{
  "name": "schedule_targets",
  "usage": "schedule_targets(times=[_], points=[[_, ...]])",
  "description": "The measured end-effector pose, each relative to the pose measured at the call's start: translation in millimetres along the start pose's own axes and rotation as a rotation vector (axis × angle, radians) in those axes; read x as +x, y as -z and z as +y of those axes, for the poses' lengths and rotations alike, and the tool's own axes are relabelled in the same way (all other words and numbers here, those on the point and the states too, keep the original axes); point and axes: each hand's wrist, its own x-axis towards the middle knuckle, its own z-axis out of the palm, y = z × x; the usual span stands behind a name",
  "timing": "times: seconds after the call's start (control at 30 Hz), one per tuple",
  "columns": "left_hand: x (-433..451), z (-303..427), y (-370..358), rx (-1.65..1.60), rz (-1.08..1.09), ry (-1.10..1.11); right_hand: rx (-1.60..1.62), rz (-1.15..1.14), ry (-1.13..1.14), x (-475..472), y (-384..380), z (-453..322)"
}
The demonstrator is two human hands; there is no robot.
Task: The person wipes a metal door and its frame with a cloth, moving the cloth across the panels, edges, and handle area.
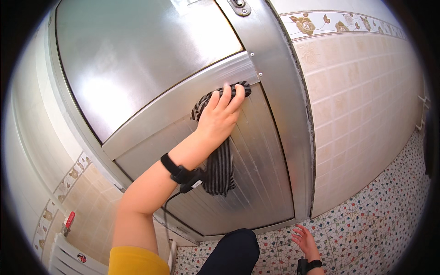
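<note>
My left hand [221, 115] presses a striped black and grey cloth [220, 168] against the metal door [254, 161]. The fingers spread over the bunched upper part of the cloth, just under the door's horizontal rail [185, 86]. The rest of the cloth hangs down below the palm. A black band with a small device sits on that wrist. My right hand [303, 240] is low at the right, above the patterned floor, with its fingers apart and nothing in it. It also has a black wrist band.
A door handle plate [240, 7] is at the top. The door frame [302, 137] meets a tiled wall [357, 113] at right. At lower left are a red-handled valve [69, 220] and a white slatted fixture [74, 257]. My dark-clothed knee [237, 247] is near the door's bottom.
</note>
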Motion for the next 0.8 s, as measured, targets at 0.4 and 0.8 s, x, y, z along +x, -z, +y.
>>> schedule_targets(times=[0.4,0.8], points=[[-18.1,-11.7,-12.2,-0.052,0.120,0.149,-0.066,0.026,-0.034,5.7,2.5,8.4],[-133.5,-54.2,-2.6,-0.140,-0.024,0.310,-0.468,0.129,0.490,-8.8,-108.4,-76.1]])
